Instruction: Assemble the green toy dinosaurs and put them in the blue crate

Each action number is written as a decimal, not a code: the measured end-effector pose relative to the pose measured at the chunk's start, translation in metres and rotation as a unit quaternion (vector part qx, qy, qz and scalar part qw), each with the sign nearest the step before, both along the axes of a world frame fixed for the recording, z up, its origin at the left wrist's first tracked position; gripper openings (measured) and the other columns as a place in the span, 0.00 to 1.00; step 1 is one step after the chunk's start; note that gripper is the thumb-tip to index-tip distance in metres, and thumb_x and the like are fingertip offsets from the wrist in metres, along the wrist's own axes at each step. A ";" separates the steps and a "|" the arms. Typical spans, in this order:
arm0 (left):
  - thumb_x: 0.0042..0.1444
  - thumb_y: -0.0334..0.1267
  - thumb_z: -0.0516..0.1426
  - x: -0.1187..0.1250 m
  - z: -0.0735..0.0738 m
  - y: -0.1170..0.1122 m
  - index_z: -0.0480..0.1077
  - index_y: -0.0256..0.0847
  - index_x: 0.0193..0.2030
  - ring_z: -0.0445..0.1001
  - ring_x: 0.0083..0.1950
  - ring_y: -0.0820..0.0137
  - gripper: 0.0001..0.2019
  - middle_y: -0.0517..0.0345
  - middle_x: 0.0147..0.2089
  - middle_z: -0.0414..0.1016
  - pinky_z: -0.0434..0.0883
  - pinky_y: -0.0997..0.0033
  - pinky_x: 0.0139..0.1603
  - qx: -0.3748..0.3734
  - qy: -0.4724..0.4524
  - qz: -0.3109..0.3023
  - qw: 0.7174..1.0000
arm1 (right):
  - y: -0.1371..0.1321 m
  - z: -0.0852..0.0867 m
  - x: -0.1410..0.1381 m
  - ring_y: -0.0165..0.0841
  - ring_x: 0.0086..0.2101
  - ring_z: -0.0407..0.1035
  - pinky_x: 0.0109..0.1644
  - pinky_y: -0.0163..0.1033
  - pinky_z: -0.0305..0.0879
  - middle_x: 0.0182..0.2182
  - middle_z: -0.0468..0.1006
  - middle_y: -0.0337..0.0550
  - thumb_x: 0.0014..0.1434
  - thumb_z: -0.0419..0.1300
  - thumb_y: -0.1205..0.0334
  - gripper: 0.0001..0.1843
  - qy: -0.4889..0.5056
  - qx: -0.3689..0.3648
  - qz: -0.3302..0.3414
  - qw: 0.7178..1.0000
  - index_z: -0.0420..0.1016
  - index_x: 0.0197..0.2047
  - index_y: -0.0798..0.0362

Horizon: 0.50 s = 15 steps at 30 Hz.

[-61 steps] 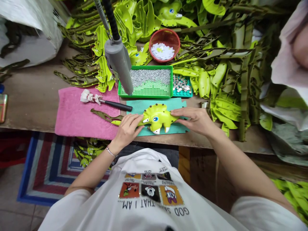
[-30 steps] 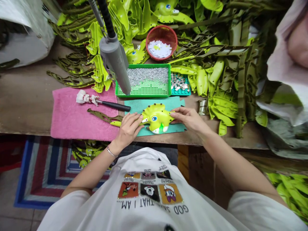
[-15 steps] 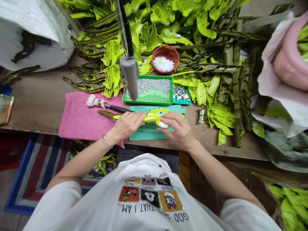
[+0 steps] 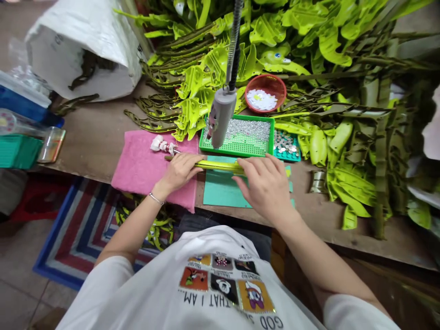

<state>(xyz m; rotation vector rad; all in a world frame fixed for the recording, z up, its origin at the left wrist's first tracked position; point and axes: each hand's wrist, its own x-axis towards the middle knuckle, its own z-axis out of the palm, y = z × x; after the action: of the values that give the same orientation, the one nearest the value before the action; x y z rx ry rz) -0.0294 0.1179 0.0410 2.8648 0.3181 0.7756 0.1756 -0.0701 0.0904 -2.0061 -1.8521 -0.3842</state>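
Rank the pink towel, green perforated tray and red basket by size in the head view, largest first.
Pink towel
green perforated tray
red basket
The towel lies nearer the camera, so its lead is unsure.

In the green tray (image 4: 272,137): silver bits (image 4: 237,130), too small to tell apart.
Over the tray: a grey machine head (image 4: 220,123) hides part of its left end.
Below the tray: the left hand (image 4: 177,172) and right hand (image 4: 264,190) cover much of a lime-green plastic piece (image 4: 220,166).
Beyond the tray: a heap of green parts (image 4: 275,27), cut off by the top edge.

Left hand (image 4: 177,172) and right hand (image 4: 264,190) gripping a lime-green plastic strip (image 4: 220,166), edge-up, right over a teal mat (image 4: 220,190); just beyond that mat, a green tray of silver rivets (image 4: 237,142); just left of it, a pink towel (image 4: 144,169).
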 end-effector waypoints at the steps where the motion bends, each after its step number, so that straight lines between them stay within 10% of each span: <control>1: 0.70 0.49 0.49 -0.002 -0.003 0.002 0.72 0.36 0.54 0.79 0.48 0.63 0.20 0.45 0.46 0.82 0.72 0.62 0.48 -0.011 0.001 -0.007 1.000 | 0.007 -0.003 -0.006 0.41 0.43 0.68 0.58 0.51 0.57 0.40 0.80 0.49 0.63 0.59 0.62 0.13 -0.017 -0.002 -0.006 1.000 0.74 0.50 0.55; 8: 0.69 0.47 0.52 0.006 -0.011 0.003 0.74 0.35 0.51 0.80 0.45 0.65 0.18 0.48 0.44 0.82 0.73 0.63 0.49 -0.040 -0.039 -0.003 0.998 | 0.025 -0.021 -0.013 0.36 0.33 0.65 0.58 0.53 0.54 0.28 0.75 0.42 0.67 0.52 0.62 0.12 0.002 0.008 -0.026 1.000 0.78 0.42 0.48; 15: 0.66 0.58 0.49 -0.010 -0.017 0.012 0.69 0.34 0.59 0.78 0.49 0.61 0.29 0.41 0.48 0.80 0.72 0.58 0.50 -0.083 0.007 -0.012 0.996 | 0.048 -0.021 -0.048 0.44 0.41 0.67 0.45 0.49 0.61 0.43 0.78 0.54 0.65 0.57 0.62 0.16 0.064 -0.041 0.026 0.997 0.72 0.55 0.55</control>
<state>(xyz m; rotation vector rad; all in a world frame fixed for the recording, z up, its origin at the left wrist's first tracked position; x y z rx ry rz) -0.0396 0.1296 0.0239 2.7136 0.3324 0.6912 0.1276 -0.0223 0.0698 -1.9807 -1.8634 -0.1625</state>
